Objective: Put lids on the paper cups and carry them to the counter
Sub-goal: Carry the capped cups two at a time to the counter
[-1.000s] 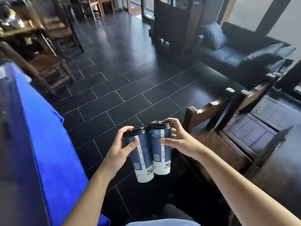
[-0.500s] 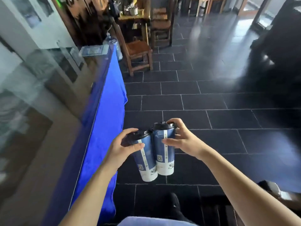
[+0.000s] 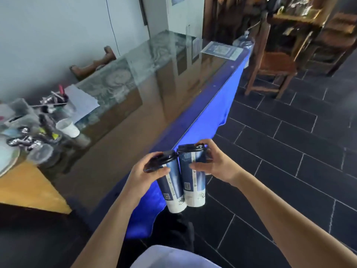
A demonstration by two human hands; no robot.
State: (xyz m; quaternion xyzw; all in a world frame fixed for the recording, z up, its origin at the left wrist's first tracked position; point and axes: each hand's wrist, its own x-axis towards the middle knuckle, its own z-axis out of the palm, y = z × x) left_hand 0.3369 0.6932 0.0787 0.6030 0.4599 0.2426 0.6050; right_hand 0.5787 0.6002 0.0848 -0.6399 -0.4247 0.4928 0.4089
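Each hand's grip [image 3: 146, 171] [image 3: 216, 165] wraps one lidded cup [image 3: 173, 182] [image 3: 194, 178].

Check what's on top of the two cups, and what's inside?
A black lid sits on the right cup and another black lid on the left cup. The lids cover the openings, so any contents are hidden.

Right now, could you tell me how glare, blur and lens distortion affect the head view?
Head view: the glossy glass counter top mirrors the room and wall, washing out its surface; the clutter at far left and the wooden chair are soft and smeared; wide-angle bending curves the counter edge; the two blue-and-white lidded paper cups read fairly sharp.
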